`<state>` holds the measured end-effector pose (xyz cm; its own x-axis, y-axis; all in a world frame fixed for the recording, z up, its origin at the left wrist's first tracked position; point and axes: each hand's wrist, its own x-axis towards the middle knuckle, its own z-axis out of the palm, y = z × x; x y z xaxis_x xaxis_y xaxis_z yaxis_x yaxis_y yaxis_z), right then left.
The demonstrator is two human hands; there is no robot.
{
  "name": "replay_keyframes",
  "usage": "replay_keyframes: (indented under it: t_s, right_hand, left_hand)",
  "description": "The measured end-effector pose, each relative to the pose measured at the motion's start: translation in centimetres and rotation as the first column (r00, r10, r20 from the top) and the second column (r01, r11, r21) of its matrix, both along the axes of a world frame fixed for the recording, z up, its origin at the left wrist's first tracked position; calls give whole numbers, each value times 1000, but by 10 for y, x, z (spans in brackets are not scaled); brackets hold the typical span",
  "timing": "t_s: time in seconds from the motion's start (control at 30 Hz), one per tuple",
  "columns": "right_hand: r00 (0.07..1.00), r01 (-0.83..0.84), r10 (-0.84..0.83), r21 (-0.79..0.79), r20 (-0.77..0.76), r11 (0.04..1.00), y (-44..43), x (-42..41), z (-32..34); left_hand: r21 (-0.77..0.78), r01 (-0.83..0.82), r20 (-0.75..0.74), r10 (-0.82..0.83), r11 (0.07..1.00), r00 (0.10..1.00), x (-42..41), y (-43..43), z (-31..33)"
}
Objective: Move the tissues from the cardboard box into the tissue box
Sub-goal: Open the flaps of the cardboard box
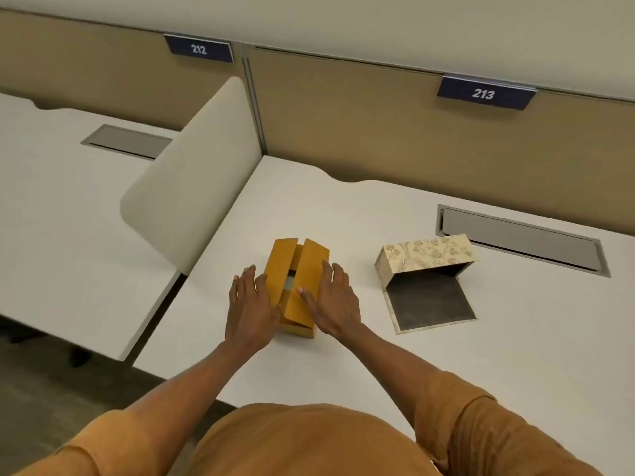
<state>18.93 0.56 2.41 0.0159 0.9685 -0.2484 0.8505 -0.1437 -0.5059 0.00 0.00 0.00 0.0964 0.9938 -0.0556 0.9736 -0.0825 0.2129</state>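
The cardboard box [296,286] sits near the front middle of the white surface [446,372], its 2 long top flaps [311,280] nearly closed, leaving a narrow gap through which a pale sliver — the tissues [290,282] — shows. Your left hand [249,307] lies flat against the box's left side, fingers spread and straight, touching the left flap and pinching nothing. Your right hand [331,300] rests spread on the right flap, its thumb [307,295] reaching toward the gap; it too grips nothing. To the right of the cardboard box, apart from it, the floral tissue box [426,257] lies on its side with its dark-lined bottom panel [431,302] folded out flat on the surface, the hollow facing you. Behind it, a grey cable hatch [519,238] is set into the surface. A rounded beige divider [192,194] stands to the left, separating a neighbouring desk [51,201]. On the tan back panel hang 2 dark signs — 212 [199,49] and 213 [483,93]. Your orange sleeves [481,434] fill the lower edge.
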Motion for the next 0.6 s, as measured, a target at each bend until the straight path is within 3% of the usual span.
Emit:
replay_keyframes:
  t_s: [0.4,0.6]
  right_hand:
    - [993,120,-120,-71,2,990,19,-40,-4]
    - [987,133,-141,-110,-77,985,19,-35,1]
  left_hand:
    - [-88,-174,280,192,981,940,-4,-15,18]
    - [-105,-293,262,310,950,914,-19,-7,18]
